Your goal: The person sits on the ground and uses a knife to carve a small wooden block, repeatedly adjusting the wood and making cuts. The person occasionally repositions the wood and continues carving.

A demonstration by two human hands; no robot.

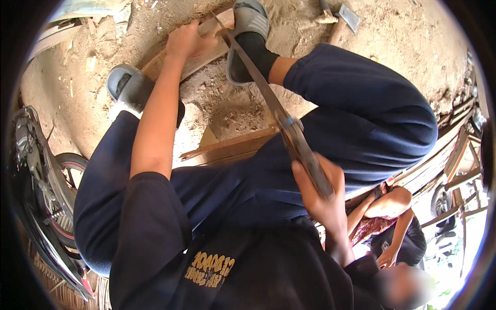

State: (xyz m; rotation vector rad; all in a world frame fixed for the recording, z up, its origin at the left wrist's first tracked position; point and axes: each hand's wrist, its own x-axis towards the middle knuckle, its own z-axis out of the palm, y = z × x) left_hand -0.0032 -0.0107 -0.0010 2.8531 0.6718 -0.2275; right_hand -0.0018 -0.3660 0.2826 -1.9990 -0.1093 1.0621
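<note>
My left hand (188, 42) grips the top of a short, thick wooden plank (199, 63) that lies on the ground across my two feet. In my right hand (323, 194) is the long dark handle of what looks like a hand saw (258, 77); its teeth cannot be made out. Its narrow blade slants away from my lap, past my right foot, and its tip reaches the plank's right end, just right of my left hand. From this angle I cannot tell how deep the blade sits in the wood. Grey slippers (250, 20) frame the plank.
Beyond my right knee lie a hatchet-like tool (350, 18) and a second handled tool (325, 11). A wooden board edge (227, 150) runs between my legs. At left stands a motorcycle (44, 181). Another person (385, 222) sits close at my lower right, near stacked wood (457, 124).
</note>
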